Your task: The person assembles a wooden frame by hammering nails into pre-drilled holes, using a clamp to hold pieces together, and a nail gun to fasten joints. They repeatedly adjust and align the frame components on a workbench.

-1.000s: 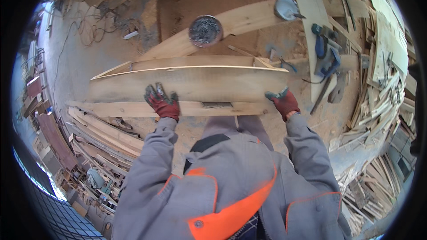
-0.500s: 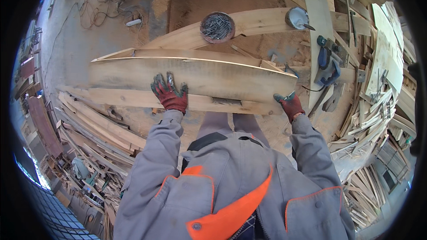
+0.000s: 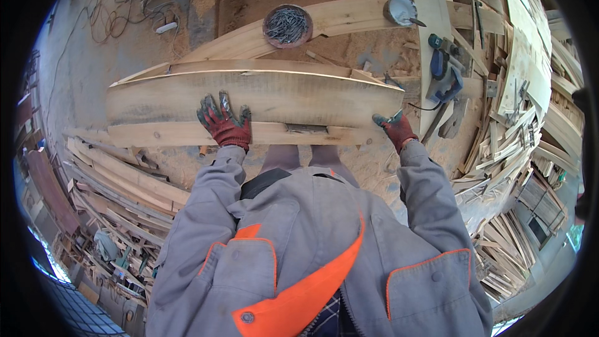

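Observation:
A long wooden board [image 3: 312, 98] with a gently curved far edge spans the space before me. It forms the near side of a narrow box-like wooden piece, whose inner strip [image 3: 274, 64] shows behind it. My left hand [image 3: 226, 123], in a red glove with dark coated fingers, lies on the board's face left of the middle, fingers spread. At the right end my right hand [image 3: 397, 130], gloved alike, grips the board near its lower corner. A paler plank [image 3: 199, 132] with a dark notch runs below, close to my legs.
Beyond lies a curved beam [image 3: 349, 15], bearing a bowl of nails [image 3: 287, 25] and a tub of white paste [image 3: 400, 10]. A blue power tool [image 3: 446, 75] rests at the right. Wood strips are heaped left [image 3: 128, 175] and right [image 3: 499, 131]. Cables [image 3: 109, 19] lie far left.
The whole scene has shifted slightly left and up in the view. Both hands keep their places on the board; nothing has been let go or taken up.

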`<state>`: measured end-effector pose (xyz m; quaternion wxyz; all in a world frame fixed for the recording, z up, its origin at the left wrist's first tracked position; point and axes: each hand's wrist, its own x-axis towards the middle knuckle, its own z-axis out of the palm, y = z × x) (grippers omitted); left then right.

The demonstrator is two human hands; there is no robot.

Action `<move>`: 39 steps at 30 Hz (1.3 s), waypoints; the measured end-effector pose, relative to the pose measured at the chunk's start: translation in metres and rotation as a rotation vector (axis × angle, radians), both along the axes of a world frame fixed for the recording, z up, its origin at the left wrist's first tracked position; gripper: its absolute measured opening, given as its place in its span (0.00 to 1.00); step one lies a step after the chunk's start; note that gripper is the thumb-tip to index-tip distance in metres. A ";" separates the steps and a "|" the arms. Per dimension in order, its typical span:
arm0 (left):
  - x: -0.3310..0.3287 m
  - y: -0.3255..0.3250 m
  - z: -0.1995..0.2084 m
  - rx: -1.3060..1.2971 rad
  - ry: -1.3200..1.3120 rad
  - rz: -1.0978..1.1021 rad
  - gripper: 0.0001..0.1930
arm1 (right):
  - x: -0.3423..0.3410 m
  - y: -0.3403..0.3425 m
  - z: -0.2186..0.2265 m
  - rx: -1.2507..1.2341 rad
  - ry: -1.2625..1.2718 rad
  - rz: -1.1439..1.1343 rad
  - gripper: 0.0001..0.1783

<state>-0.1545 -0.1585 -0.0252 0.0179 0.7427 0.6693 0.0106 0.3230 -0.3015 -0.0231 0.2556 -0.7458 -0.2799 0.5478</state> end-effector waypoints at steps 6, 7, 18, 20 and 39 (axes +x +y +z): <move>0.001 0.003 0.002 0.012 -0.009 -0.022 0.44 | 0.008 -0.004 -0.011 -0.003 -0.125 0.146 0.24; 0.000 0.003 0.002 0.011 -0.001 -0.021 0.43 | 0.009 -0.004 -0.012 -0.052 -0.120 0.132 0.24; -0.002 0.002 -0.001 -0.028 -0.007 -0.006 0.47 | 0.004 -0.003 -0.010 0.020 -0.023 0.041 0.19; -0.002 0.002 -0.001 -0.018 -0.010 -0.013 0.47 | 0.004 -0.001 -0.008 0.030 -0.040 0.063 0.19; -0.002 0.001 -0.002 0.017 -0.036 -0.021 0.47 | 0.003 0.000 -0.002 -0.072 -0.026 0.021 0.21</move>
